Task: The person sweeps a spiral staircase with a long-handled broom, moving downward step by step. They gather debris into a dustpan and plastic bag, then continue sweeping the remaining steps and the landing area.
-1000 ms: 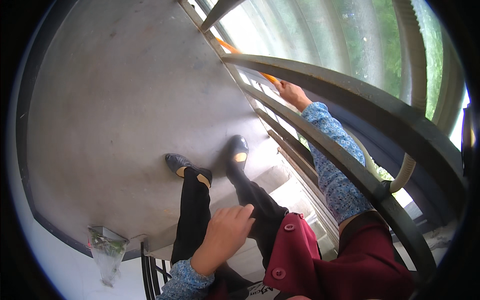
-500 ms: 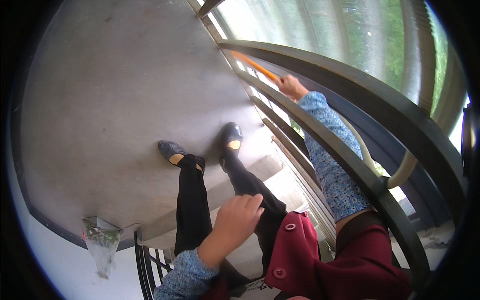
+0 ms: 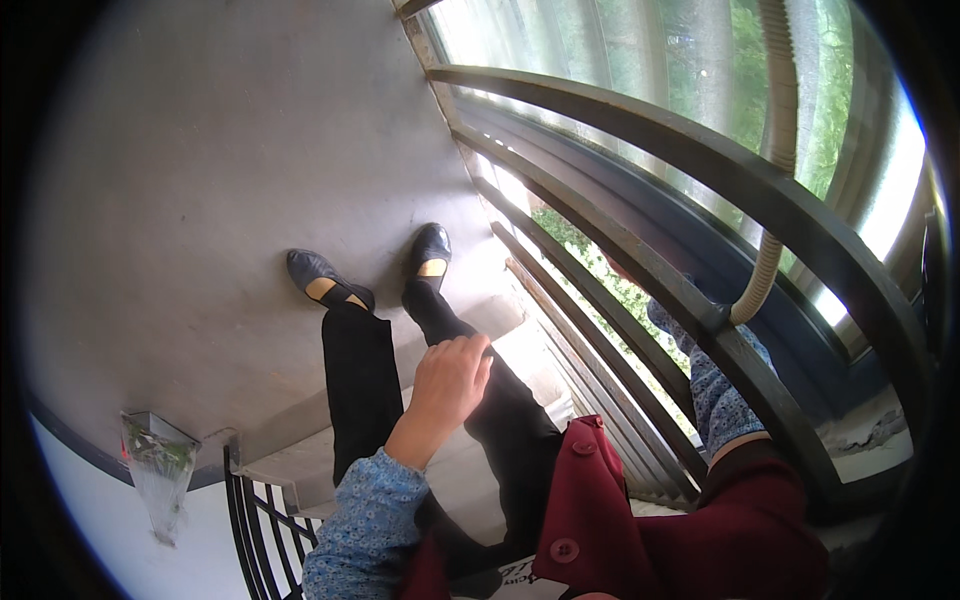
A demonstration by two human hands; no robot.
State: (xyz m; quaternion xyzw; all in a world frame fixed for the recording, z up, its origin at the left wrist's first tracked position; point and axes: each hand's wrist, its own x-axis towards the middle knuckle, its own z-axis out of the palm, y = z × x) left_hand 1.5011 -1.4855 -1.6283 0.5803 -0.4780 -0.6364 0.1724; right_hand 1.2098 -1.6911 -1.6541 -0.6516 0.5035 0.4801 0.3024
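In front of my dark trousers, my left hand point(image 3: 446, 388) is closed with its fingers curled. Its back faces up, so the palm and anything inside it are hidden. My right arm, in a blue patterned sleeve point(image 3: 720, 395), reaches out between the dark railing bars point(image 3: 640, 250). Beyond a bar, only a sliver of my right hand point(image 3: 624, 268) shows, and its fingers are hidden. No orange stick can be seen now.
A beige corrugated hose point(image 3: 782, 110) hangs down by the railing at the right. Ribbed translucent panels point(image 3: 640, 50) stand outside. My black shoes point(image 3: 430, 248) are on the grey floor point(image 3: 220, 150). A clear plastic wrapper with greenery point(image 3: 160, 450) is at the lower left.
My right hand has drawn back and down behind the bars, and the orange stick it held has gone out of sight. My left hand stays closed, slightly higher in the picture. The view has shifted.
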